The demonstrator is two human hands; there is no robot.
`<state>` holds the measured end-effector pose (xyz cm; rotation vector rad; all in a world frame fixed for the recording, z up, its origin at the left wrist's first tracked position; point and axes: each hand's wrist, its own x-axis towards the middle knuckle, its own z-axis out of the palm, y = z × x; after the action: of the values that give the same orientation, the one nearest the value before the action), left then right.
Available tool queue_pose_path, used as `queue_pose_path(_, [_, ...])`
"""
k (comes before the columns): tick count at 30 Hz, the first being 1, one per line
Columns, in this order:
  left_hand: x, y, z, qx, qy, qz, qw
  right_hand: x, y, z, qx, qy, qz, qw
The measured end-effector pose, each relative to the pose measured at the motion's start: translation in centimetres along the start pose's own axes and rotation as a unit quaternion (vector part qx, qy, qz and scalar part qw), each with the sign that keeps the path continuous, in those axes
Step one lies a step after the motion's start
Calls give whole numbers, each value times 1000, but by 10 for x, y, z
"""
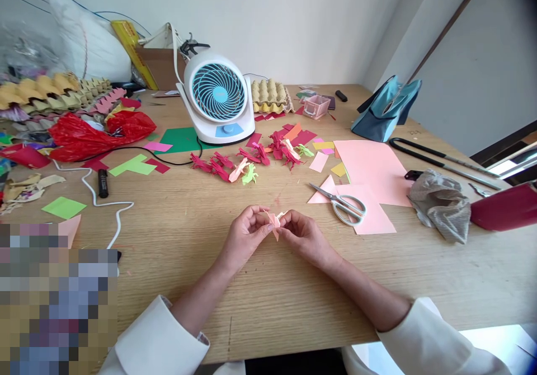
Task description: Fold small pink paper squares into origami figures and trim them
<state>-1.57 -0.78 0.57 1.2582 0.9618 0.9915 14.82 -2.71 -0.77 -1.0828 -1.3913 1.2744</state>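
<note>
A small folded piece of light pink paper is held between my two hands above the middle of the wooden table. My left hand pinches its left side between thumb and fingers. On the other side, my right hand grips it with closed fingertips. Beyond the hands lies a row of folded red paper figures, with a light green one and a pale pink one at its right end. White-handled scissors rest on pink paper sheets to the right.
A white fan stands at the back, with egg trays beside it. A red plastic bag, a black marker and a white cable lie left. A blue bag, grey cloth and dark red object are right.
</note>
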Motion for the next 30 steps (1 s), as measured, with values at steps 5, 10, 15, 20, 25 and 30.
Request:
queue_pose_path(5, [-1, -5, 2, -28, 20, -9, 999, -5, -7, 0, -122, 29, -49, 991])
queue_pose_path(10, [-4, -1, 4, -35, -21, -21, 999, -6, -10, -2, -186, 51, -105, 976])
queue_pose_path(15, [-4, -2, 5, -73, -41, -21, 996, -5, -10, -4, -185, 34, -115, 975])
queue_pose_path(20, [-2, -6, 4, -38, 9, -20, 999, -7, -14, -3, -184, -14, -125, 975])
queue_pose_path(25, [-3, -4, 5, -41, 24, -23, 999, -3, -7, -4, -80, 46, -38, 995])
queue_pose_path(30, [-2, -8, 4, -23, 12, -12, 1000, 3, -1, -5, 24, 32, -2, 999])
